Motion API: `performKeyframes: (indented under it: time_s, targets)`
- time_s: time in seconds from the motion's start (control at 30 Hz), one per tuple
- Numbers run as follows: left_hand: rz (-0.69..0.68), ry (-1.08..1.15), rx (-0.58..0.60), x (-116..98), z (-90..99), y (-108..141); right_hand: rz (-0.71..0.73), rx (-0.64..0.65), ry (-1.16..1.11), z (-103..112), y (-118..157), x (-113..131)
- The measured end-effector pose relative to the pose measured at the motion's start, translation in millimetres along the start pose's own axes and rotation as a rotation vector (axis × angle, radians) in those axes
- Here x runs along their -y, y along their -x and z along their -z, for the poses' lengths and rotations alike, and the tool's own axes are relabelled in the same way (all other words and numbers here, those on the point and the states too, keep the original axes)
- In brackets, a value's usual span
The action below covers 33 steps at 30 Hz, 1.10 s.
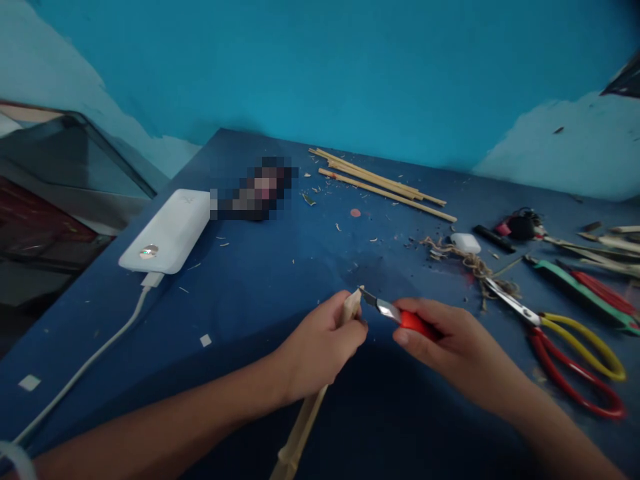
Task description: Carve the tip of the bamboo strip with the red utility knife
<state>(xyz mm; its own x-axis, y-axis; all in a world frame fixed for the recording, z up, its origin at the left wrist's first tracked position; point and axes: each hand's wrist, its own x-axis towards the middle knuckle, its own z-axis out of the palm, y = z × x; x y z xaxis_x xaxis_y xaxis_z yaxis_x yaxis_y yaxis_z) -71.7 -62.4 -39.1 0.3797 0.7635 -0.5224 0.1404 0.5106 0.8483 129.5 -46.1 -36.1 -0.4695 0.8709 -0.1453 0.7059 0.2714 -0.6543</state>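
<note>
While left grip [320, 353] clasps bamboo stick [309, 420], tip [352, 305] protrudes beyond | right grip [453, 337] clasps knife [389, 311]

Your jointed, tan stick [300, 430] slants up through your left hand [325, 347] to a tapered end. Your red-handled knife [394, 313] juts from your right hand [445, 340], blade tip touching or just beside that end.

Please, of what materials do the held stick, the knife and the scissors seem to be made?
Stick: likely bamboo, unpolished; pale tan with a ringed joint.
Knife: the dark blade and shiny collar look like metal; the smooth red handle may be plastic.
Scissors: the bright, reflective blades suggest polished steel; the smooth red and yellow handles are perhaps plastic-coated.
</note>
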Motion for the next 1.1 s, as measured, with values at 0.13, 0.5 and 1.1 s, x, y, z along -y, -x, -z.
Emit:
performKeyframes:
  time_s: [0.13,0.5,1.1]
  targets:
    - [-0.074,-0.047,-0.02,-2.0,0.9,1.1,0.02,0.069,-0.045,-7.6,-2.1,2.9]
    - [-0.063,-0.079,-0.039,3.4,1.2,0.5,0.022,0.158,-0.09,-4.6,-2.3,2.6]
    - [-0.106,-0.233,-0.139,11.8,-5.5,-0.2,-0.035,0.12,-0.067,-12.0,-1.6,3.1]
